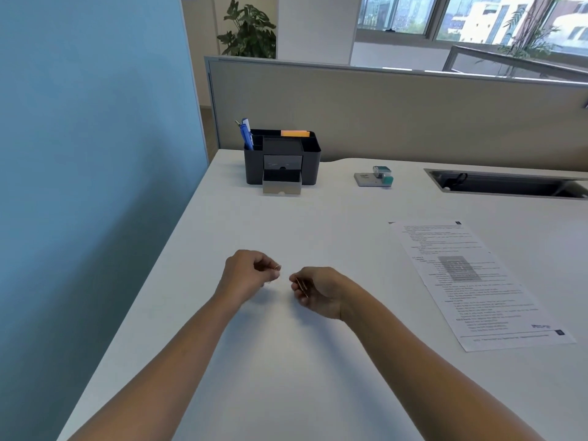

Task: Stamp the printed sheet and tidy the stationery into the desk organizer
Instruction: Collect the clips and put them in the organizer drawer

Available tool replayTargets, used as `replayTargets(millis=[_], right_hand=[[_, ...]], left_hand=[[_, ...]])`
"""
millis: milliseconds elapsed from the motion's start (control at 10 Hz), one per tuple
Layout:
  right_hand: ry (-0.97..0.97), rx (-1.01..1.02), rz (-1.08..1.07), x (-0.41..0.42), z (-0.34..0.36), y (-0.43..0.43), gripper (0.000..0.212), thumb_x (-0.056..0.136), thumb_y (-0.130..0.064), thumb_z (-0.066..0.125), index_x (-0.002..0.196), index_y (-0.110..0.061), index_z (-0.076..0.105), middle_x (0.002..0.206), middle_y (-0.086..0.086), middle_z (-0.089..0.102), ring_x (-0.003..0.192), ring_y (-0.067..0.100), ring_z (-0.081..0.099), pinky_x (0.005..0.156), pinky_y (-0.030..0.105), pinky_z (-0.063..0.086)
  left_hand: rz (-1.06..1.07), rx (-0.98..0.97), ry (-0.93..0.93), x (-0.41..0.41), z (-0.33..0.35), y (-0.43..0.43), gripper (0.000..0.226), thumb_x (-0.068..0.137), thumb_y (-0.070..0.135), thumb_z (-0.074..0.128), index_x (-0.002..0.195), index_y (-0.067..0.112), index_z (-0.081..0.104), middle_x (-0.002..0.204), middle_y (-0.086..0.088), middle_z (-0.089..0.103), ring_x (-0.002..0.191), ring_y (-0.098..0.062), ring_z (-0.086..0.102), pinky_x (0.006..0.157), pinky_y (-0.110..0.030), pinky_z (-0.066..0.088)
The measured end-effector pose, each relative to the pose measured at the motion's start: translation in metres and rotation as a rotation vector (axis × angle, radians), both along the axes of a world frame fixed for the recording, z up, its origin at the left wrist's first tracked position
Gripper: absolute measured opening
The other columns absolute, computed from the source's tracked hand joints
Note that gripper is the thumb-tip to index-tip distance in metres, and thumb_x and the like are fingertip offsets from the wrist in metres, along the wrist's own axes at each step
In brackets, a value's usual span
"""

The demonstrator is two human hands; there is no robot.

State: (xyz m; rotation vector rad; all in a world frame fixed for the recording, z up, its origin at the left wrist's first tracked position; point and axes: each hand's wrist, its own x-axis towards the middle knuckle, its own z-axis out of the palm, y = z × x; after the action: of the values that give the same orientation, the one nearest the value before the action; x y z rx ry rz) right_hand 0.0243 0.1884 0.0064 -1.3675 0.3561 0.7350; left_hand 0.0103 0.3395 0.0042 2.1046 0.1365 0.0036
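Observation:
My left hand (pixel 251 272) hovers over the white desk (pixel 286 361), its fingers curled and pinching a small metal paper clip (pixel 277 268). Close beside it, my right hand (pixel 318 291) pinches thin metal clips (pixel 301 285) in its curled fingers. The printed sheet (pixel 477 281) lies flat to the right. A black desk organizer (pixel 310 163) stands at the back with its lower drawer (pixel 281 186) pulled open, blue pens (pixel 246 133) in its left slot and an orange pad (pixel 295 133) at its rear. A grey and teal stamp (pixel 375 177) sits to the organizer's right.
A beige partition (pixel 413 116) runs along the desk's back edge and a blue wall (pixel 95 154) borders the left. A dark cable tray opening (pixel 509 187) is sunk into the desk at the back right. A potted plant (pixel 248 30) stands behind the partition.

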Motion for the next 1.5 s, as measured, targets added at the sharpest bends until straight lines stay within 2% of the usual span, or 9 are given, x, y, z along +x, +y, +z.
replayTargets(millis=[100,300,500,600,700,900,1200,1400,1500], right_hand=[[0.118,0.166,-0.160,0.004,0.004,0.009,0.029,0.093,-0.003,0.029,0.070,-0.004,0.048,0.065,0.012,0.053,0.051,0.016,0.048,0.037,0.017,0.042],[0.177,0.471,-0.289,0.020,0.010,0.018,0.033,0.091,0.004,0.023,0.076,0.005,0.052,0.055,0.015,0.062,0.045,0.021,0.059,0.047,0.023,0.055],[0.189,0.377,-0.335,0.053,0.001,0.011,0.031,0.095,0.000,0.027,0.074,0.004,0.050,0.066,0.020,0.058,0.061,0.023,0.049,0.048,0.025,0.054],[0.172,0.296,-0.352,0.074,0.007,0.011,0.032,0.098,-0.002,0.026,0.082,0.008,0.052,0.088,0.025,0.057,0.103,0.035,0.059,0.081,0.033,0.054],[0.156,0.290,-0.414,0.101,0.014,0.011,0.033,0.100,-0.005,0.027,0.109,0.016,0.051,0.127,0.031,0.049,0.126,0.037,0.046,0.105,0.040,0.038],[0.055,0.370,-0.473,0.173,0.035,0.022,0.040,0.101,-0.010,0.030,0.132,0.015,0.034,0.141,0.029,0.036,0.132,0.036,0.038,0.109,0.037,0.036],[-0.054,0.344,-0.490,0.254,0.069,0.052,0.042,0.098,-0.003,0.030,0.141,-0.001,0.027,0.153,0.020,0.018,0.142,0.032,0.019,0.115,0.042,0.019],[-0.054,0.374,-0.485,0.264,0.072,0.055,0.039,0.099,-0.001,0.025,0.138,0.003,0.030,0.148,0.017,0.032,0.139,0.032,0.027,0.117,0.043,0.017],[-0.158,0.298,-0.444,0.256,0.075,0.050,0.035,0.098,-0.001,0.035,0.132,0.006,0.038,0.129,0.017,0.050,0.129,0.031,0.043,0.110,0.037,0.035]], left_hand=[[-0.024,0.053,-0.196,0.001,0.012,-0.010,0.005,0.078,0.008,0.071,0.080,0.013,0.070,0.071,0.005,0.064,0.064,-0.001,0.057,0.060,-0.003,0.043],[-0.149,0.320,-0.328,0.013,0.005,-0.018,0.017,0.085,0.018,0.064,0.099,0.018,0.073,0.091,0.002,0.068,0.083,-0.012,0.060,0.077,-0.026,0.049],[-0.182,0.349,-0.302,0.049,-0.015,-0.006,0.020,0.087,0.023,0.062,0.104,0.022,0.071,0.095,0.002,0.069,0.090,-0.011,0.059,0.080,-0.032,0.050],[-0.071,0.392,-0.273,0.074,-0.030,0.009,0.026,0.089,0.030,0.059,0.111,0.018,0.066,0.108,0.001,0.067,0.100,-0.014,0.059,0.088,-0.027,0.045],[-0.006,0.488,-0.235,0.100,-0.046,0.028,0.035,0.091,0.033,0.054,0.122,0.017,0.058,0.129,0.000,0.057,0.122,-0.017,0.049,0.101,-0.030,0.035],[0.073,0.691,-0.068,0.142,-0.057,0.053,0.056,0.095,0.046,0.036,0.144,0.018,0.030,0.155,-0.003,0.022,0.144,-0.018,0.015,0.117,-0.039,0.011],[0.113,0.798,-0.007,0.164,-0.056,0.055,0.059,0.095,0.052,0.025,0.147,0.023,0.020,0.157,0.000,0.015,0.146,-0.019,0.007,0.117,-0.047,0.007],[0.115,0.811,-0.003,0.164,-0.055,0.054,0.059,0.095,0.052,0.024,0.147,0.023,0.018,0.157,0.001,0.014,0.146,-0.018,0.007,0.117,-0.047,0.006],[0.116,0.807,0.004,0.164,-0.055,0.054,0.059,0.095,0.052,0.024,0.147,0.023,0.018,0.157,0.001,0.013,0.146,-0.018,0.006,0.117,-0.046,0.006]])
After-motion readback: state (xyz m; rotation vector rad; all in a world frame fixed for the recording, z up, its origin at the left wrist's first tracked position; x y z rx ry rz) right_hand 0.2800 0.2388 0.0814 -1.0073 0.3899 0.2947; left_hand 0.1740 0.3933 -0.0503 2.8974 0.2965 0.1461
